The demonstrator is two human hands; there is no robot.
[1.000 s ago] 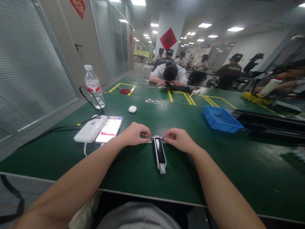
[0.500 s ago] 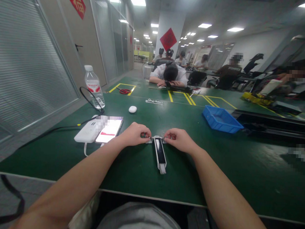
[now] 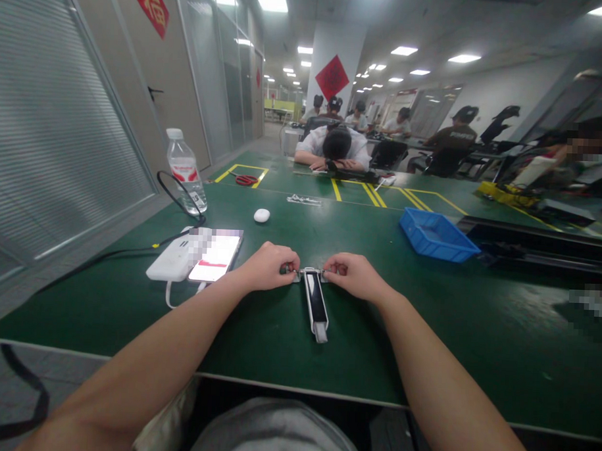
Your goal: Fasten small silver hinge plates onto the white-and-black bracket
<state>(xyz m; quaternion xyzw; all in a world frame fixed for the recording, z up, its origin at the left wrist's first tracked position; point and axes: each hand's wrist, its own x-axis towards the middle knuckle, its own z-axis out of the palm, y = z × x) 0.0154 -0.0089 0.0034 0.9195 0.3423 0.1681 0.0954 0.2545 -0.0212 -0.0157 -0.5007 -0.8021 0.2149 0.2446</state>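
A long, narrow black piece with a white frame lies on the green table in front of me, a pale tab sticking out of its near end. Across its far end runs a thin metal crosspiece with small clear or metal plates at both sides. My left hand pinches the left end of this crosspiece between thumb and fingertips. On the opposite side my right hand pinches the right end in the same way. The fingers partly hide both ends.
Left of my hands lie a phone and a white power bank with cables, near a water bottle. Farther off are a white case, red scissors and a blue tray. Across the table a person rests head on arms.
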